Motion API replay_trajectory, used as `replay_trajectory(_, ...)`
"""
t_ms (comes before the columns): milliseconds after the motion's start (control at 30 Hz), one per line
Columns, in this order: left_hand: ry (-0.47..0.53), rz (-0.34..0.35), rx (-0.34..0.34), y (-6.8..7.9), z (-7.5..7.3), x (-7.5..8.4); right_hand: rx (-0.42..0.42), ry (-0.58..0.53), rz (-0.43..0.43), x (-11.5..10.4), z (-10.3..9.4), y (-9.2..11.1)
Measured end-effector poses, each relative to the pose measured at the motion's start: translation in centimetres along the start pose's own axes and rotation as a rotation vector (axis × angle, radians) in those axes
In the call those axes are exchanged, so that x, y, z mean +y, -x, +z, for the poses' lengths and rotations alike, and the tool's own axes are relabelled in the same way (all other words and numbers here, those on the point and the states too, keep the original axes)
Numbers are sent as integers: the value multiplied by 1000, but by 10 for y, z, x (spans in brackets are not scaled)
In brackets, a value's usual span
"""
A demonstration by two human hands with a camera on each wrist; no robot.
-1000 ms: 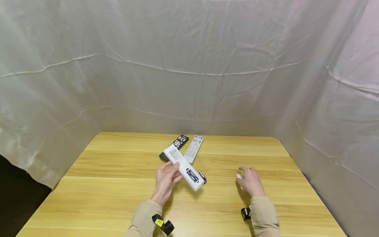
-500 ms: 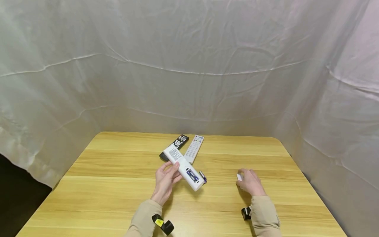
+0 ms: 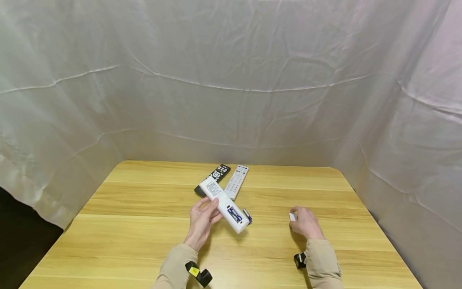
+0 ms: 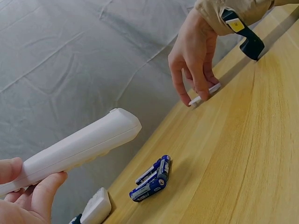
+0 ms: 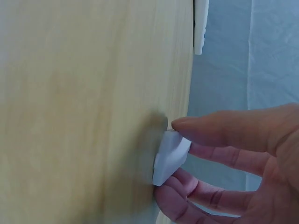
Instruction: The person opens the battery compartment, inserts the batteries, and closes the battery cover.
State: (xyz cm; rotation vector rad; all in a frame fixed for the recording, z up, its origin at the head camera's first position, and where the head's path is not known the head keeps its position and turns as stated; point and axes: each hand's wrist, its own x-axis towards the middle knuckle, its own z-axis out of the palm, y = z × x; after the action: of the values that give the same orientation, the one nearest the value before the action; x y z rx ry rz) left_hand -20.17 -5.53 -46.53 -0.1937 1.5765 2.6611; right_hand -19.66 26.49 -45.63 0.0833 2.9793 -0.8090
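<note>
My left hand [image 3: 200, 222] grips a white remote control [image 3: 222, 204], thumb on top and fingers beneath, holding it above the table. Its back faces up, and blue batteries [image 3: 234, 214] show in the uncovered battery compartment at its near end. Off to the right, my right hand [image 3: 306, 223] pinches a small white battery cover [image 5: 170, 156] between thumb and fingers, close over the tabletop. Loose blue batteries [image 4: 150, 181] lie together on the wood below the held remote, partly hidden by it in the head view.
Behind the held remote lie a black remote [image 3: 220, 172] and another white remote [image 3: 236, 182], buttons up, both partly covered by it in the head view. A grey-white curtain [image 3: 231, 100] surrounds the back and sides of the wooden table [image 3: 126, 224].
The fingers of my right hand have shifted slightly around the battery cover, which has turned a little. My left hand and the remote stay where they were.
</note>
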Motion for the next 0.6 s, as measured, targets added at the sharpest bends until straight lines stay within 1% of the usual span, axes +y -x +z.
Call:
replay_trajectory(133,-3,-2,3,-1,0,0,0,-37,13,1,1,0)
replay_trajectory(333,-10,-6,3,0,0,-1,14,-73,11,0,2,1)
replay_trajectory(467,-4,-4,2,-1,0,-1,43,-89,-17,-2,1,3)
replay_trajectory(600,-1,-1,-1,-1,0,-2,83,-86,-72,-7,1,4)
